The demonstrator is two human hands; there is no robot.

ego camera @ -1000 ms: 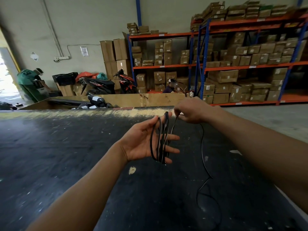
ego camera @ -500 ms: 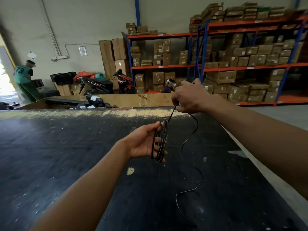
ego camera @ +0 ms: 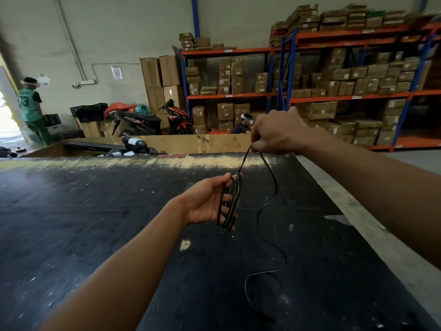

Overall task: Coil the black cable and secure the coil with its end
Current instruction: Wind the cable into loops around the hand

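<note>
My left hand (ego camera: 207, 201) is held palm up over the black table, with several loops of the black cable (ego camera: 229, 204) hanging around its fingers. From the top of the coil one strand runs up to my right hand (ego camera: 274, 133), which is raised above and to the right and pinches the cable. The loose tail (ego camera: 269, 204) drops from that hand in a wavy line and ends on the table near the front right.
The black, scuffed table (ego camera: 83, 223) ends at a far edge and a right edge beside a concrete floor. Beyond it stand a cardboard bin (ego camera: 181, 143), motorbikes, and orange-blue shelves of boxes (ego camera: 346, 80). A person in green (ego camera: 32, 108) stands far left.
My right hand has risen and moved right, pulling the strand taut above the coil. The loose tail has shortened and slid toward the hands. My left hand's fingers have curled around the loops.
</note>
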